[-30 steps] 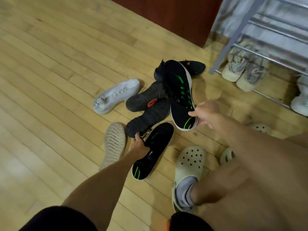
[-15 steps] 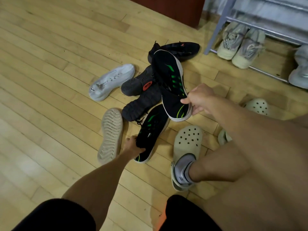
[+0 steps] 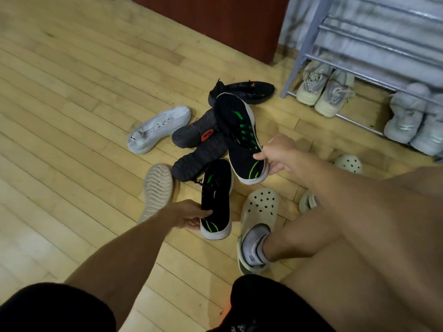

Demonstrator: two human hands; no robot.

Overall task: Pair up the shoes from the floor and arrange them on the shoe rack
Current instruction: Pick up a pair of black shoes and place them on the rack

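Two matching black shoes with green stripes and white soles are in my hands. My right hand [image 3: 275,154] grips the heel end of the farther black-and-green shoe [image 3: 239,135], which leans on the pile. My left hand [image 3: 189,215] grips the nearer black-and-green shoe [image 3: 217,200] by its side near the heel. Around them on the wooden floor lie two dark grey knit shoes [image 3: 199,154], a black shoe [image 3: 244,91], a white sneaker [image 3: 159,128] and an upturned beige shoe [image 3: 157,190]. The grey metal shoe rack [image 3: 309,44] stands at the upper right.
On the rack's bottom rail sit a beige-grey pair [image 3: 323,92] and a pale grey pair [image 3: 414,121]. My feet wear cream clogs [image 3: 259,216], one close to the held shoe. A dark red cabinet [image 3: 227,17] stands behind the pile. Bare floor stretches to the left.
My left hand has slid down the nearer black-and-green shoe toward its heel and pulled it closer to me. My right hand keeps its hold on the farther shoe.
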